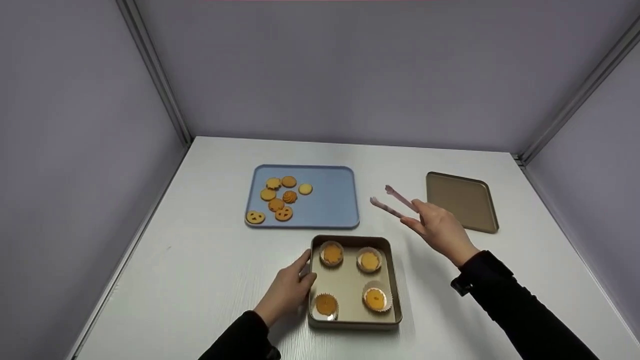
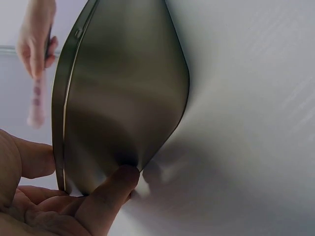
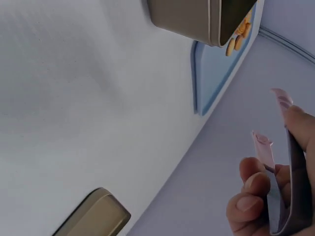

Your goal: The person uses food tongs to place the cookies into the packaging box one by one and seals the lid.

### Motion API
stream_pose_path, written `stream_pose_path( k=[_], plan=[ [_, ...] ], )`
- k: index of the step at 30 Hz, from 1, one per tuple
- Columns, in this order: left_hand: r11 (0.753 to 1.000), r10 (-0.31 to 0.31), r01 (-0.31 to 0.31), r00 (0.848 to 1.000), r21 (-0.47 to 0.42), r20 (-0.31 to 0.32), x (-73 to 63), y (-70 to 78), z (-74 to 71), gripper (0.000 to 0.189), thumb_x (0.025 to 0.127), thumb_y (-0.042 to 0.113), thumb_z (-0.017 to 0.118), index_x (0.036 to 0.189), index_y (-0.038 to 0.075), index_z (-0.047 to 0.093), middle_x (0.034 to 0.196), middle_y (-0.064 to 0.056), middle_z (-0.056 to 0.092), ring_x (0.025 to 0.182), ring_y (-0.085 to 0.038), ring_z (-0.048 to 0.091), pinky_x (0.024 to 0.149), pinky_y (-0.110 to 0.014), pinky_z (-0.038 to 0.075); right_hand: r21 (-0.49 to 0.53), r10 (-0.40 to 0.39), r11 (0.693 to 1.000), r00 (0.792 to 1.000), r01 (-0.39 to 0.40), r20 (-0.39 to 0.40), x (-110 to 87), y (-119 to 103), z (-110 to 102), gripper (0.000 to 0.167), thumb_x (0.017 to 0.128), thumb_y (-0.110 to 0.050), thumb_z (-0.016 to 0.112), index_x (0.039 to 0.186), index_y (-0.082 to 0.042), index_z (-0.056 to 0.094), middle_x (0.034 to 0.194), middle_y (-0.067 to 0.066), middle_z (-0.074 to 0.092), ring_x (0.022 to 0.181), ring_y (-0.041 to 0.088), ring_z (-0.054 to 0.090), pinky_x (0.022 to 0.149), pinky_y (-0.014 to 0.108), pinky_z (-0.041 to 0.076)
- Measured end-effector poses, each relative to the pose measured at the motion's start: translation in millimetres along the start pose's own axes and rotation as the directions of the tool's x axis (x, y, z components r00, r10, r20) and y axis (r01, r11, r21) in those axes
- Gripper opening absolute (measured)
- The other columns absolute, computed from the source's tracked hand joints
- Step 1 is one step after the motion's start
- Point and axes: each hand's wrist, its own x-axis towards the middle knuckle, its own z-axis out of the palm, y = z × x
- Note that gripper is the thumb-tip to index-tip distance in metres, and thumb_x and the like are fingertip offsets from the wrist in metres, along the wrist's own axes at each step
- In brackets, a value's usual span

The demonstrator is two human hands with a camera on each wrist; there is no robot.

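Observation:
My left hand (image 1: 289, 289) holds the left wall of a gold baking tin (image 1: 345, 325), with the thumb at its rim and fingertips against its outer side, as the left wrist view shows. Inside the tin, several paper cups each hold a cookie, among them a cookie (image 1: 332, 253) at the far left and another cookie (image 1: 375, 299) at the near right. My right hand (image 1: 442, 231) holds a pair of pink-tipped tongs (image 3: 290, 187) above the table, right of the tin. The tongs' two tips stand apart with nothing between them.
Behind the tin lies a blue tray (image 1: 327, 195) with several cookies grouped on its left half, one a swirl cookie (image 1: 290, 197). A shallow gold lid or tray (image 1: 461, 202) lies at the right, beyond my right hand. Grey panels (image 1: 340, 75) enclose the white table (image 1: 200, 225).

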Motion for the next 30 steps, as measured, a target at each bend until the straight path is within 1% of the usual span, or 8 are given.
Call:
stream_pose_path(
  k=[5, 10, 13, 16, 17, 20, 26, 30],
  plan=[
    [1.000, -0.006, 0.006, 1.000, -0.005, 0.002, -0.7, 0.1, -0.1, 0.062, 0.104, 0.016, 0.057, 0.159, 0.001, 0.033, 0.144, -0.031, 0.053, 0.073, -0.017, 0.055, 0.092, -0.047, 0.045, -0.021, 0.089, 0.996, 0.996, -0.088, 0.026, -0.6, 10.7, 13.3, 0.028, 0.095, -0.026, 0.074, 0.093, -0.004, 0.057, 0.073, 0.006, 0.056, 0.070, 0.032, 0.059, 0.064, 0.051, 0.048],
    [1.000, -0.011, 0.011, 1.000, -0.006, 0.004, -1.0, 1.1, -0.1, 0.062, 0.104, 0.017, 0.057, 0.159, 0.002, 0.033, 0.147, -0.031, 0.050, 0.071, -0.019, 0.055, 0.094, -0.048, 0.045, -0.025, 0.134, 0.991, 0.990, -0.133, 0.035, -1.2, 19.4, 27.2, 0.029, 0.095, -0.024, 0.074, 0.093, 0.000, 0.058, 0.075, 0.011, 0.057, 0.070, 0.034, 0.058, 0.064, 0.053, 0.048],
    [1.000, -0.001, 0.001, 1.000, 0.006, -0.004, -1.1, 1.5, -0.4, 0.061, 0.104, 0.017, 0.057, 0.158, 0.000, 0.034, 0.148, -0.030, 0.050, 0.086, -0.024, 0.060, 0.096, -0.049, 0.045, -0.031, 0.159, 0.987, 0.986, -0.157, 0.053, -1.8, 22.0, 35.1, 0.032, 0.096, -0.025, 0.073, 0.098, 0.004, 0.059, 0.081, 0.016, 0.058, 0.071, 0.034, 0.057, 0.065, 0.053, 0.049],
    [1.000, 0.008, -0.008, 1.000, 0.015, -0.013, -1.1, 1.7, -0.3, 0.060, 0.104, 0.016, 0.057, 0.158, -0.001, 0.035, 0.149, -0.028, 0.050, 0.102, -0.028, 0.059, 0.099, -0.050, 0.044, -0.036, 0.195, 0.981, 0.978, -0.192, 0.074, -3.3, 22.7, 42.4, 0.035, 0.097, -0.026, 0.072, 0.104, 0.006, 0.060, 0.090, 0.019, 0.057, 0.072, 0.032, 0.055, 0.066, 0.052, 0.049],
    [1.000, 0.007, -0.007, 1.000, 0.012, -0.012, -1.0, 1.5, -0.1, 0.060, 0.104, 0.016, 0.057, 0.158, -0.001, 0.035, 0.149, -0.028, 0.049, 0.103, -0.029, 0.060, 0.098, -0.050, 0.044, -0.038, 0.199, 0.980, 0.977, -0.197, 0.072, -3.9, 22.5, 45.0, 0.036, 0.097, -0.026, 0.072, 0.105, 0.007, 0.060, 0.092, 0.020, 0.056, 0.071, 0.031, 0.054, 0.066, 0.052, 0.049],
    [1.000, 0.005, -0.005, 1.000, 0.010, -0.012, -0.8, 1.2, 0.5, 0.061, 0.104, 0.016, 0.057, 0.158, 0.000, 0.035, 0.149, -0.027, 0.049, 0.102, -0.029, 0.060, 0.097, -0.049, 0.044, -0.043, 0.183, 0.983, 0.982, -0.181, 0.041, -5.9, 21.7, 53.4, 0.037, 0.096, -0.025, 0.073, 0.105, 0.009, 0.058, 0.093, 0.021, 0.052, 0.069, 0.030, 0.052, 0.064, 0.049, 0.049],
    [1.000, 0.010, -0.010, 1.000, 0.007, -0.011, -1.1, 1.0, -0.3, 0.061, 0.104, 0.016, 0.058, 0.158, -0.001, 0.035, 0.148, -0.030, 0.049, 0.104, -0.029, 0.061, 0.095, -0.049, 0.045, -0.108, 0.069, 0.991, 0.994, -0.078, -0.085, -9.8, 20.6, 69.6, 0.037, 0.092, -0.019, 0.078, 0.093, 0.009, 0.054, 0.081, 0.019, 0.048, 0.066, 0.035, 0.049, 0.062, 0.051, 0.048],
    [1.000, 0.009, -0.009, 1.000, 0.005, -0.009, -1.4, 1.6, -1.0, 0.061, 0.104, 0.016, 0.058, 0.158, 0.000, 0.035, 0.147, -0.032, 0.049, 0.102, -0.028, 0.061, 0.093, -0.048, 0.046, -0.136, 0.056, 0.988, 0.992, -0.071, -0.112, -11.5, 20.8, 75.1, 0.037, 0.091, -0.019, 0.079, 0.089, 0.008, 0.054, 0.079, 0.020, 0.048, 0.069, 0.040, 0.050, 0.063, 0.053, 0.048]
  ],
)
